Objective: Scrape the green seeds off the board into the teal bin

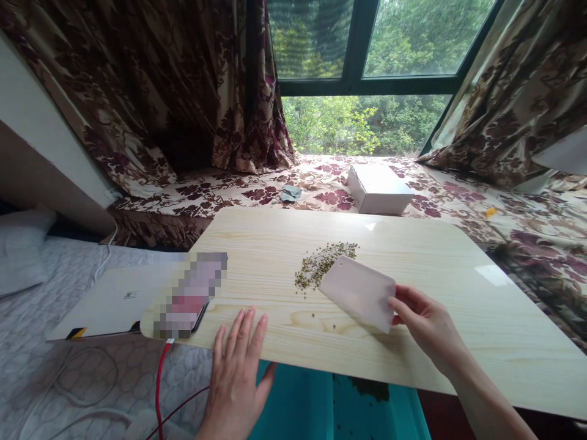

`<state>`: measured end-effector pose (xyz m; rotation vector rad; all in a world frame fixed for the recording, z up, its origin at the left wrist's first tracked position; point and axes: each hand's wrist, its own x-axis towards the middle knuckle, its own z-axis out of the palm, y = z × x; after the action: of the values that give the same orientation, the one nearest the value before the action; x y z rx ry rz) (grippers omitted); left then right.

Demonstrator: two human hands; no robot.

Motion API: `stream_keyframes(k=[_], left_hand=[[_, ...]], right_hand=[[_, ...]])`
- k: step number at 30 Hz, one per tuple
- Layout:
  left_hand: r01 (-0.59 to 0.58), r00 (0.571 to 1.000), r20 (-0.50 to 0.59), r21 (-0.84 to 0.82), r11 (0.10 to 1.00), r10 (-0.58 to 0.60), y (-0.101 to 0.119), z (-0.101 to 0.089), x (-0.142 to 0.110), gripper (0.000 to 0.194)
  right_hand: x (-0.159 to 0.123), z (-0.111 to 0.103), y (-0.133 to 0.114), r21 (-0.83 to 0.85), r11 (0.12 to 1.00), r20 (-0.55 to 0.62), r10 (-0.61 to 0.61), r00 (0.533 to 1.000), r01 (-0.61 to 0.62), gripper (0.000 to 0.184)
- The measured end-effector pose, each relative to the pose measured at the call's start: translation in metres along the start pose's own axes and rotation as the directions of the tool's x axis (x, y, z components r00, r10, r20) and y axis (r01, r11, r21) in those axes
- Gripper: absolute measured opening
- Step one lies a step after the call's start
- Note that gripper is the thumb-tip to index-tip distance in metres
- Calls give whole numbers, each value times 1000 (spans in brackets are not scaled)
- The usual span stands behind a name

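A pile of small green beans mixed with pale grains (323,264) lies on a light wooden tabletop (458,287). My right hand (424,324) pinches the right edge of a flat pale pink scraper card (360,293), whose far edge rests against the pile. My left hand (238,373) lies flat at the table's near edge, fingers stretched out and holding nothing.
A phone (192,296) with a red cable (158,385) lies at the table's left end. A white board (107,302) sits on the grey quilt beside it. Behind the table, a white box (378,188) and a small grey object (290,193) rest on the floral window seat.
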<state>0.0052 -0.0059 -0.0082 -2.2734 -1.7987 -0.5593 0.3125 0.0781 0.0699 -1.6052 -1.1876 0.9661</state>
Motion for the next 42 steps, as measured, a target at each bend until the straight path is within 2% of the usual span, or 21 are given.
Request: stream_keyframes(k=[3,5,13,22,34,42], left_hand=[[3,1000,2,-2,1000,-3,0,1,0,69],[0,1000,1,2,1000,0,0,1,0,69],[-12,1000,9,26,1000,12,0,0,0,68],[10,1000,18,12,1000,-10,1,-1,0,70],[19,999,40,10,1000,-19,2,-6,2,67],[14,999,37,5,1000,-14,0,-4,1,67]], right_hand=[[4,-11,1,-18,1000,-61,-19,998,18,35],[5,-13,-2,-25,999,-52,-48,997,47,35],[5,4,-12,2,997,41,-81,996,81,31],[6,5,-8,-4,994,83,-111,990,112,32],[15,16,-24,11,982,120,-186,975,186,28],[16,16,-19,3,981,144,-191,971,193,27]])
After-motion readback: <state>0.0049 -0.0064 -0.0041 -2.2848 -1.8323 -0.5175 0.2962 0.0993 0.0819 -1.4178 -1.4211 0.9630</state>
